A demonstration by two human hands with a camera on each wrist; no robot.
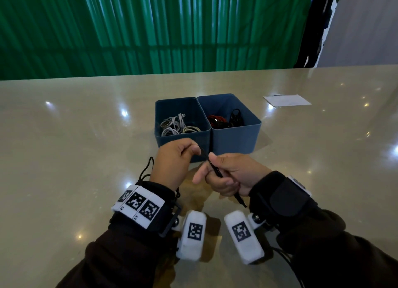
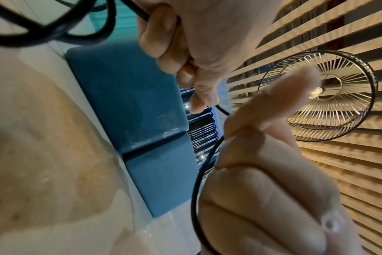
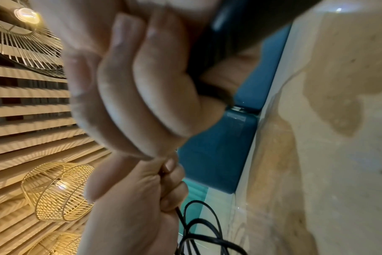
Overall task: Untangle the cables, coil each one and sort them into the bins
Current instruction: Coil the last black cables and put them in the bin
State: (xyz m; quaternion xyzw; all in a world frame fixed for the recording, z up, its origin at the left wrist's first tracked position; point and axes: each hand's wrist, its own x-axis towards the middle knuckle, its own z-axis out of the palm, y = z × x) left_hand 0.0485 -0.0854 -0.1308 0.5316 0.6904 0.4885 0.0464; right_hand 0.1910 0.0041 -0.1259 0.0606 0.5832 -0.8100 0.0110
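Both hands are on one black cable (image 1: 205, 156), so you're mid-coil. From the head view: your left hand (image 1: 172, 163) pinches the cable at its fingertips, and your right hand (image 1: 228, 175) is fisted round it, with the plug end (image 1: 241, 201) poking out below toward 5 o'clock. More of the cable loops out past your left wrist (image 1: 147, 169) at about 9 o'clock. Both sit just in front of the two bins. The left bin (image 1: 183, 137) holds pale cables (image 1: 178, 126), and the right bin (image 1: 234, 141) holds red and black ones (image 1: 226, 119), at 12 o'clock from your hands. I'd guess this one goes right, with the dark stuff.

Left wrist view: the cable (image 2: 195, 198) curves along your curled fingers (image 2: 262, 198), and the other hand (image 2: 185, 51) grips it up at 12. Slack loops (image 2: 55, 34) hang at 10 o'clock, a bit blurry.

Right wrist view: fingers (image 3: 131, 86) closed tight and mostly blur. Your left hand (image 3: 131, 207) shows at 6 o'clock with loose loops (image 3: 199, 229) trailing below it.

Tips for this step:
- Keep the right fist as the anchor and feed with the left.
- Make even loops and don't yank, or that slack by your wrist could snag.
- Let the cable twist freely as it wraps so it lies flat.
- Tuck the plug end last, then drop the coil in.
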